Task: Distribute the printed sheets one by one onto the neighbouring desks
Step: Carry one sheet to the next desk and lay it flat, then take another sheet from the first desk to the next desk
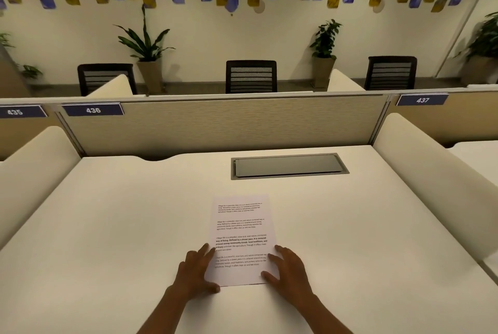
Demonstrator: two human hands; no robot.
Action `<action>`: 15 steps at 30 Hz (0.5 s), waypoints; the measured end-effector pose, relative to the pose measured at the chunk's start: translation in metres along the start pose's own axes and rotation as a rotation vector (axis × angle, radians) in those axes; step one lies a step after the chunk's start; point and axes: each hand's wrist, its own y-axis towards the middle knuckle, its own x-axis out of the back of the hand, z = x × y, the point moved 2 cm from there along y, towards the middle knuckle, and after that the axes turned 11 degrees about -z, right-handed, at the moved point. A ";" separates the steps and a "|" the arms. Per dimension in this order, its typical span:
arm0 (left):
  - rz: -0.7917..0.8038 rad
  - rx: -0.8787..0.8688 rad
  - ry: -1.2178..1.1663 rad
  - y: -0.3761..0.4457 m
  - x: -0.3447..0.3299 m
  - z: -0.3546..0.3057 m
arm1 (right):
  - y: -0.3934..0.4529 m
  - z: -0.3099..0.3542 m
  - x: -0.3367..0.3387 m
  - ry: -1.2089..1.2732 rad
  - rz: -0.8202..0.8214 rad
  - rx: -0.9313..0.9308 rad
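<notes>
The left hand (195, 271) and the right hand (288, 269) lie flat with each grip spread open, pressing the bottom corners of one thin printed sheet (242, 239). It lies flat near the front of the smooth cream bench (121, 226). Farther back sit a grey metal flap (288, 165) and a woven wall (215, 123).

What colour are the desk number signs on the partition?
Dark blue with white numerals, seen in the head view: sign 436.

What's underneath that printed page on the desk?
The printed page lies flat on the desk. Whether more sheets lie beneath it cannot be seen; both hands cover its lower corners.
</notes>
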 end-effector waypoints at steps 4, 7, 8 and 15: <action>-0.027 0.002 0.005 0.001 -0.001 -0.003 | 0.000 -0.001 0.000 -0.045 0.008 0.018; -0.028 0.003 0.000 0.001 -0.003 -0.005 | -0.001 -0.001 -0.004 -0.019 0.148 -0.003; -0.029 0.005 -0.006 0.000 -0.004 -0.005 | -0.001 -0.004 -0.008 -0.007 0.174 -0.013; -0.036 0.049 -0.104 -0.008 -0.006 -0.007 | 0.004 -0.014 -0.014 -0.040 0.210 -0.020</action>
